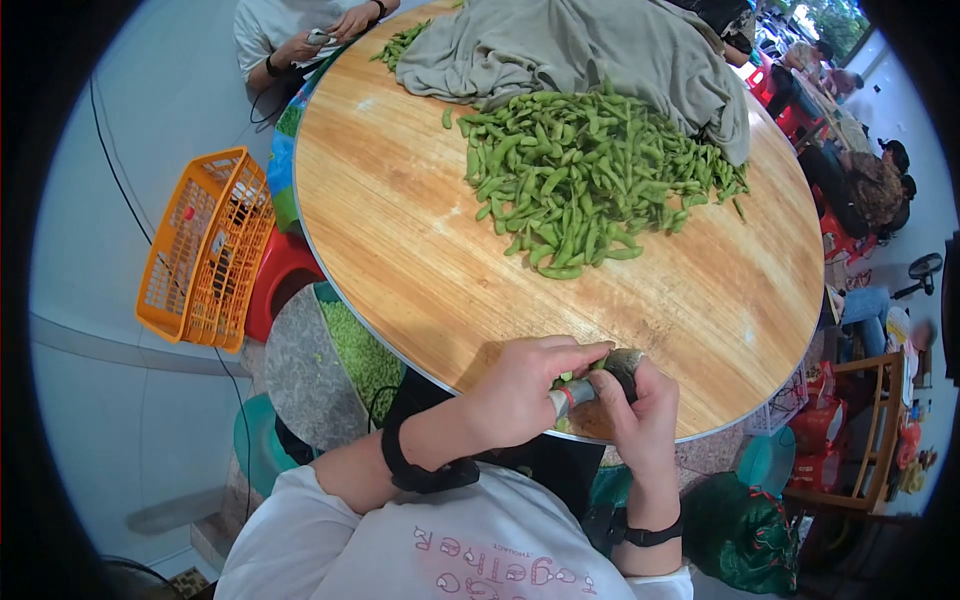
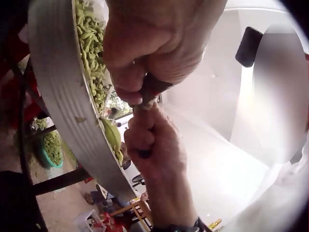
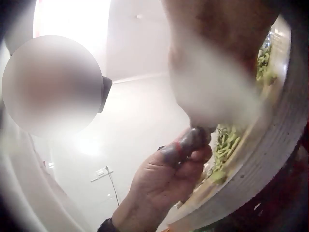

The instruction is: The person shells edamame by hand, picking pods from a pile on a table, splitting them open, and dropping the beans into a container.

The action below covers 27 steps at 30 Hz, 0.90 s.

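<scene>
In the head view my left hand (image 1: 515,390) and right hand (image 1: 645,415) meet over the table's near edge, fingers curled. Between their fingertips shows a bit of green pod (image 1: 565,378), which both pinch; most of it is hidden. A grey cover with a red band (image 1: 574,395) wraps the left thumb, and a dark cover (image 1: 624,368) sits on a right-hand finger. The left wrist view has the left hand (image 2: 154,43) above the right hand (image 2: 159,145). A heap of green soybean pods (image 1: 575,180) lies further in on the round wooden table (image 1: 400,230).
A grey-green cloth (image 1: 580,50) drapes over the back of the heap. To the left stand an orange crate (image 1: 195,250), a red stool (image 1: 280,270) and a container of green beans (image 1: 360,345). Another person's hands (image 1: 300,45) work across the table.
</scene>
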### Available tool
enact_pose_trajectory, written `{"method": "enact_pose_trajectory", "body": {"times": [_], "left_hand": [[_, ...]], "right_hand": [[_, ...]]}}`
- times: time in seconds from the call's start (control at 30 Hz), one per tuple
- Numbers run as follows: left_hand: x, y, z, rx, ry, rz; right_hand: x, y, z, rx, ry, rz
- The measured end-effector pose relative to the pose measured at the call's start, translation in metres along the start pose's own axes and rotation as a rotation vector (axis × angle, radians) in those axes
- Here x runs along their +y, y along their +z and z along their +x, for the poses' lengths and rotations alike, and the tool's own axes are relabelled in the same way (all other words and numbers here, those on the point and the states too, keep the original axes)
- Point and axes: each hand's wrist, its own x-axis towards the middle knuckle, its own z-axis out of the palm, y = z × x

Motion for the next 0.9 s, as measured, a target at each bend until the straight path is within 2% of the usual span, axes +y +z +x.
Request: {"method": "enact_pose_trajectory", "body": {"times": [0.07, 0.13, 0.17, 0.23, 0.27, 0.3, 0.33, 0.4, 0.43, 0.47, 0.5, 0.53, 0.57, 0.6, 0.67, 0.73, 0.77, 0.8, 0.87, 0.9], "left_hand": [[-0.010, -0.006, 0.003, -0.067, 0.022, -0.094], [-0.013, -0.009, 0.005, -0.133, 0.046, -0.188], [-0.011, -0.010, 0.006, -0.169, -0.020, -0.275], [-0.011, -0.006, 0.006, -0.204, -0.089, -0.364], [-0.013, 0.002, 0.005, -0.104, -0.055, -0.367], [-0.009, 0.003, 0.007, -0.004, -0.022, -0.369], [-0.003, 0.001, 0.007, -0.004, -0.024, -0.370], [0.011, -0.005, 0.007, -0.053, -0.155, -0.149], [0.007, -0.003, 0.007, -0.015, -0.081, -0.112], [0.000, -0.002, 0.006, -0.015, -0.085, -0.112], [-0.007, -0.003, 0.006, -0.019, 0.087, -0.042], [-0.011, -0.004, 0.005, -0.024, 0.259, 0.028], [-0.012, -0.006, 0.005, -0.027, 0.257, 0.028], [-0.012, -0.007, 0.005, -0.024, 0.301, -0.013], [-0.013, -0.008, 0.007, -0.020, 0.347, -0.053], [-0.014, -0.004, 0.008, 0.083, 0.179, -0.268], [-0.015, 0.002, 0.006, 0.097, 0.076, -0.470], [-0.015, 0.003, 0.004, 0.095, 0.079, -0.470], [-0.017, 0.002, -0.001, -0.075, -0.360, -1.443], [-0.016, 0.001, -0.003, -0.079, -0.358, -1.445]], "right_hand": [[0.001, 0.002, -0.001, 0.020, -0.024, 0.052], [0.006, 0.000, -0.003, 0.033, -0.093, -0.032], [0.007, 0.000, -0.003, 0.032, -0.091, -0.031], [0.005, -0.002, -0.001, -0.002, 0.009, 0.055], [0.004, -0.004, 0.001, -0.003, 0.010, 0.056], [0.003, -0.007, 0.003, -0.001, 0.165, 0.280], [0.001, -0.008, 0.006, 0.001, 0.321, 0.503], [-0.002, -0.005, 0.008, 0.000, 0.313, 0.516], [-0.001, -0.006, 0.008, -0.053, 0.338, 0.558], [0.000, -0.007, 0.008, -0.106, 0.363, 0.601], [0.000, -0.006, 0.007, -0.108, 0.364, 0.603], [0.001, -0.006, 0.005, -0.130, 0.473, 0.842], [0.002, -0.005, 0.003, -0.150, 0.582, 1.082], [0.003, -0.003, 0.002, -0.147, 0.584, 1.083], [0.007, 0.006, 0.002, -0.121, 0.632, 1.417], [-0.003, 0.009, 0.005, -0.086, 0.591, 1.327], [-0.007, 0.009, 0.007, -0.023, 0.515, 1.078], [-0.012, 0.010, 0.008, 0.038, 0.435, 0.827], [-0.019, 0.009, 0.009, 0.038, 0.383, 0.791], [-0.020, 0.006, 0.009, -0.006, 0.375, 0.822]]}}
